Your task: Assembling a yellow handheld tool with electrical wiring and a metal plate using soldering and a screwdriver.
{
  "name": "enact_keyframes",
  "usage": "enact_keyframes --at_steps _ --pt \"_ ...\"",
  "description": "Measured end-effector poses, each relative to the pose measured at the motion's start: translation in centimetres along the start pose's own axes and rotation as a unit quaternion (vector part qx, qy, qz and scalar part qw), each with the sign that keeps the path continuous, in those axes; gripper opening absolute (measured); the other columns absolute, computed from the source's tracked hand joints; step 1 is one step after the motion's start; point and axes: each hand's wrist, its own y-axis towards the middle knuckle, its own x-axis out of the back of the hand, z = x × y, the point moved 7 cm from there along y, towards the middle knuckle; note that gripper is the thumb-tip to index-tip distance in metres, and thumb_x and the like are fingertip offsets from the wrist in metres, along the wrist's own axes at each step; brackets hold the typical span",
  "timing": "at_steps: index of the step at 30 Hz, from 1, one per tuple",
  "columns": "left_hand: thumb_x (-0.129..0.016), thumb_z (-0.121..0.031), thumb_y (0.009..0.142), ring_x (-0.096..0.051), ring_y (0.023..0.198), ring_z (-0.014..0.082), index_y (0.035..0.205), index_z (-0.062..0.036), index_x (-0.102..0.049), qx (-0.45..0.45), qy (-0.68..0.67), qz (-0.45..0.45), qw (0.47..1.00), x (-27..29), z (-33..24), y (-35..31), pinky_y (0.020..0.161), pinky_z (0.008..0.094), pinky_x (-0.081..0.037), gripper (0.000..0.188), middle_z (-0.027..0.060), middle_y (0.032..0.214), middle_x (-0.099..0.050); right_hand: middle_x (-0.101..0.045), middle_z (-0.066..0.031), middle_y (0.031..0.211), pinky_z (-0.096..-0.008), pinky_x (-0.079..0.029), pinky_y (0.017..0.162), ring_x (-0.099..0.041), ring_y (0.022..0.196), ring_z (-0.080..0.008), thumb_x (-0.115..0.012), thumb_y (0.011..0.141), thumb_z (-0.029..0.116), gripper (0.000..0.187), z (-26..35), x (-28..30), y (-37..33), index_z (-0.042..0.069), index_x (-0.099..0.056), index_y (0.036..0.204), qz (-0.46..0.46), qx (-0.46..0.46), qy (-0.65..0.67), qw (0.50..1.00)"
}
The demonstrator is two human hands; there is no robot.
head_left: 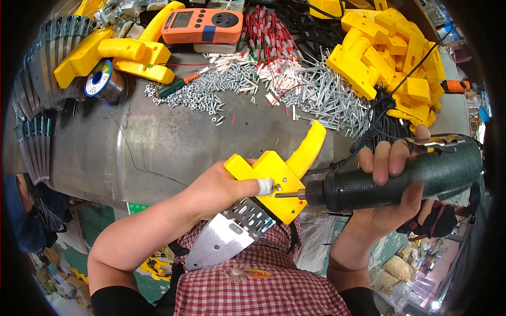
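Note:
My left hand, with white tape round the thumb, grips a yellow plastic housing over my lap at the table's near edge. The housing has a curved handle at its upper right. From its lower side sticks a grey pointed metal plate with a slotted bracket beside it. My right hand is closed round a dark green electric screwdriver, held level and pointing left. Its bit lies over the face of the housing, the tip just below the taped thumb; whether it sits in a screw I cannot tell.
Loose screws and nuts are heaped across the metal tabletop. A green-handled screwdriver, an orange multimeter and a solder spool lie behind. Yellow housings pile up at right; metal plates stack at left.

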Motion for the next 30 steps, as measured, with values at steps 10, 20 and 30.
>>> enact_keyframes --at_steps 10,20,30 --pt "-0.072 -0.021 0.077 -0.059 0.085 0.0125 0.111 0.0035 -0.056 -0.001 0.006 -0.027 1.000 0.2 0.0 0.0 0.078 0.0277 -0.047 0.044 0.0073 0.095 -0.064 -0.046 -0.0009 0.083 -0.0298 -0.036 0.068 -0.046 0.072 -0.0110 -0.066 0.083 0.031 0.072 0.6 -1.8 -0.3 0.004 -0.029 0.138 0.037 0.041 -0.005 0.998" --pt "-0.072 -0.020 0.078 -0.060 0.085 0.0135 0.109 0.0033 -0.057 0.002 -0.017 -0.016 1.000 -0.1 -0.3 -0.2 0.078 0.0281 -0.048 0.042 0.0081 0.095 -0.065 -0.047 -0.0014 0.084 -0.0301 -0.036 0.069 -0.045 0.071 -0.0110 -0.066 0.083 0.029 0.072 0.5 -1.7 -0.6 0.003 -0.028 0.139 0.034 0.041 -0.014 0.998" --pt "-0.070 -0.020 0.078 -0.060 0.082 0.0130 0.106 0.0037 -0.058 0.000 -0.003 -0.027 1.000 0.2 0.1 0.0 0.076 0.0287 -0.049 0.039 0.0077 0.093 -0.065 -0.047 -0.0013 0.082 -0.0297 -0.036 0.069 -0.046 0.071 -0.0110 -0.068 0.081 0.030 0.072 0.9 -2.4 -0.6 0.003 -0.031 0.137 0.033 0.063 -0.011 0.997"
